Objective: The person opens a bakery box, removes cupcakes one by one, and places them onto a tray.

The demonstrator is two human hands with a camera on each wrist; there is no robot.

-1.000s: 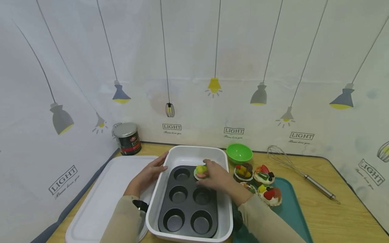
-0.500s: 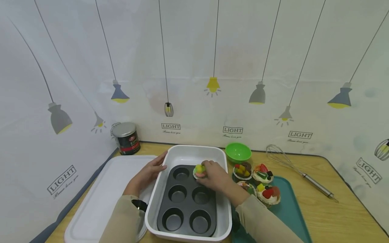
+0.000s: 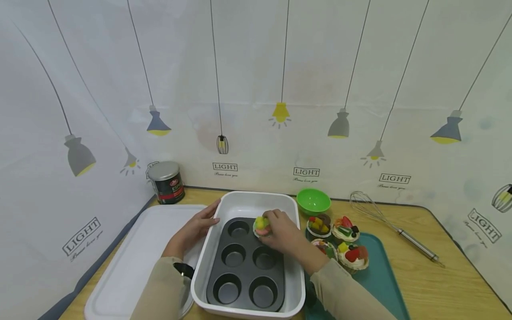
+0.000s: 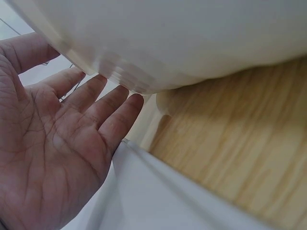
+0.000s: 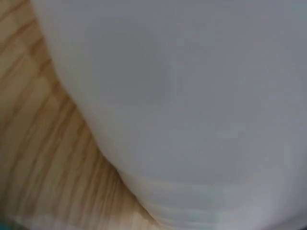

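Observation:
My right hand (image 3: 284,232) pinches a fruit-topped cupcake (image 3: 261,225) at the back right cup of a dark muffin tin (image 3: 249,271). Whether the cupcake's base rests fully in the cup is hidden. The tin lies inside a deep white rectangular pan (image 3: 199,260), and its other visible cups hold nothing. With fairly straight fingers, my left hand (image 4: 62,129) touches the pan's outer left wall (image 4: 192,38); the thumb reaches the rim. Only the pan's outer wall (image 5: 168,96) and wood show in the right wrist view, without the hand.
Several fruit-topped cupcakes (image 3: 354,255) stand on and beside a teal tray (image 3: 380,266) at right. Behind them is a green bowl (image 3: 314,201), and a whisk (image 3: 414,242) lies farther right. A white lid-like tray (image 3: 136,262) and a dark can (image 3: 168,184) occupy the left.
The right hand and cupcake have shifted very slightly, and its fingers have tilted a little at the same cup. The left hand stays against the pan.

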